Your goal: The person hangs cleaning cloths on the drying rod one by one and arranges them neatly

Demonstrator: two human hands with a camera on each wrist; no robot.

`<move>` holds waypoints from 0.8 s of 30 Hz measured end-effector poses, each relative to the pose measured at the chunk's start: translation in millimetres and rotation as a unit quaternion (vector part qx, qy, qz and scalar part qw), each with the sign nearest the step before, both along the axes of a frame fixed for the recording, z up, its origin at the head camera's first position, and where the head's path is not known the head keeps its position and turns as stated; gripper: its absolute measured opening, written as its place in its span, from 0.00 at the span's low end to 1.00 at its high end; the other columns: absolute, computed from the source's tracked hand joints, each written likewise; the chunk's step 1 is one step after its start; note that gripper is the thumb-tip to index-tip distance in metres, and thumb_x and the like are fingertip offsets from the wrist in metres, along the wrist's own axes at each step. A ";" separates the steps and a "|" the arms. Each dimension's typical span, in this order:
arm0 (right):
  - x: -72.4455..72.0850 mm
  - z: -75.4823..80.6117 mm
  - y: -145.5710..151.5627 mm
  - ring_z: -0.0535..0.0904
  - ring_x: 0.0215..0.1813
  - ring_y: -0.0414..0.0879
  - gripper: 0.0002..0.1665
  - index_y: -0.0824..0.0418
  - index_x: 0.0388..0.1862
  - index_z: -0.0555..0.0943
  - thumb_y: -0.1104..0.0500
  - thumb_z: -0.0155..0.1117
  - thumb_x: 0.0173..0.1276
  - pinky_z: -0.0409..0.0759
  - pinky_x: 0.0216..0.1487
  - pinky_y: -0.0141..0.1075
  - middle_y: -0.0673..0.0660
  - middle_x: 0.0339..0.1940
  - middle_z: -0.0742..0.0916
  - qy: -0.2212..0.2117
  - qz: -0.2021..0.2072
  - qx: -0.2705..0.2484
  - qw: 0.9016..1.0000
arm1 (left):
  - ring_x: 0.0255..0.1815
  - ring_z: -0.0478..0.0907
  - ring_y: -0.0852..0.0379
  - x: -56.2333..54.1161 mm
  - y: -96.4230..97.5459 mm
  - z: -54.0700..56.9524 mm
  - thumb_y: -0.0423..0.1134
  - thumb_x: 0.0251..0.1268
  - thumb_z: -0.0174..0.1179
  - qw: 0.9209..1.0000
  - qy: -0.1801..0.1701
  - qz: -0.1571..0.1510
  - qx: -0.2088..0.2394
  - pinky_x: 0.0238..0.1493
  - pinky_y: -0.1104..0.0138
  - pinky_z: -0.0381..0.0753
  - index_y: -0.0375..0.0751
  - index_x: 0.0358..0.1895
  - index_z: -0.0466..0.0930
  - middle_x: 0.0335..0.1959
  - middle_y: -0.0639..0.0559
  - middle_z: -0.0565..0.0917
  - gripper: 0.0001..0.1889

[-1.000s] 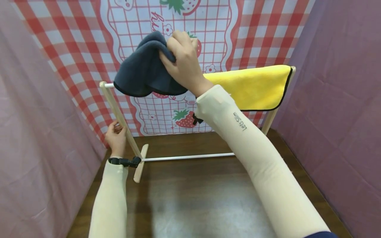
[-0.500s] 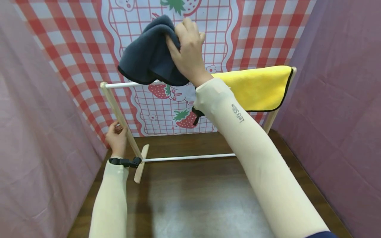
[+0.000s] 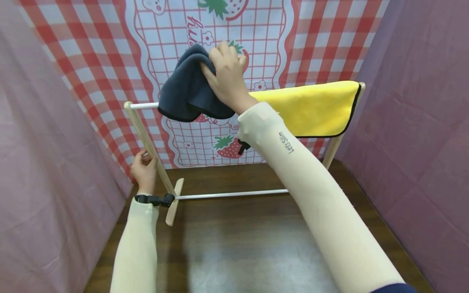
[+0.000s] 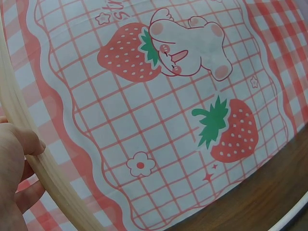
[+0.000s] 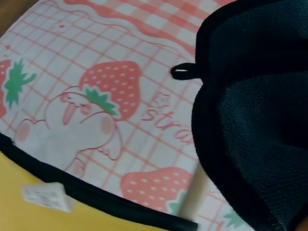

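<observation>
My right hand point(image 3: 228, 77) pinches a dark blue-grey towel point(image 3: 185, 89) with black edging, holding it up by its folded top. The cloth hangs bunched in front of the drying rack's upper white rail point(image 3: 144, 105); whether it touches the rail I cannot tell. In the right wrist view the towel point(image 5: 255, 115) fills the right side, with a small black loop at its edge. My left hand point(image 3: 144, 169) grips the rack's left wooden post point(image 3: 146, 140). In the left wrist view the thumb of that hand point(image 4: 14, 163) lies across the post point(image 4: 57, 192).
A yellow towel point(image 3: 311, 108) with black trim hangs over the right part of the upper rail. Low down runs a second white rail point(image 3: 231, 194). The rack's wooden foot point(image 3: 174, 203) stands on a dark brown table point(image 3: 234, 244). Behind hangs a strawberry-print cloth point(image 3: 176, 24).
My right hand first lifted the dark towel above the rail, then lowered it again, ending slightly further right. More of the rail's left end shows. My left hand stays on the post.
</observation>
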State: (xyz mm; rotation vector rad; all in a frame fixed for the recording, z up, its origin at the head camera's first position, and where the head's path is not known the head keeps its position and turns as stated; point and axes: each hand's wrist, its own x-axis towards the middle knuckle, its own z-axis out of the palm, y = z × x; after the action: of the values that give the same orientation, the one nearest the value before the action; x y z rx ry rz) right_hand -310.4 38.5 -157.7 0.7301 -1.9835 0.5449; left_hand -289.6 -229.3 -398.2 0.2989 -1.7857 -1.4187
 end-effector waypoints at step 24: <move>-18.3 -45.3 -3.4 0.69 0.50 0.55 0.22 0.62 0.49 0.77 0.45 0.46 0.80 0.66 0.52 0.51 0.60 0.48 0.76 -0.170 -0.060 0.123 0.976 | 0.31 0.75 0.75 -2.0 -1.2 -1.7 0.19 0.54 0.60 1.000 0.001 -0.001 0.010 0.38 0.79 0.75 0.28 0.51 0.83 0.40 0.32 0.84 0.19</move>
State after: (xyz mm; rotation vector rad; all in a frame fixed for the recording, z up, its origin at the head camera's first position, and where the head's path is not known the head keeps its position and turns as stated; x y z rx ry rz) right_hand -328.7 35.1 -203.0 0.6941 -2.4295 0.3720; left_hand -291.6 -230.4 -399.9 0.3064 -1.7719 -1.4398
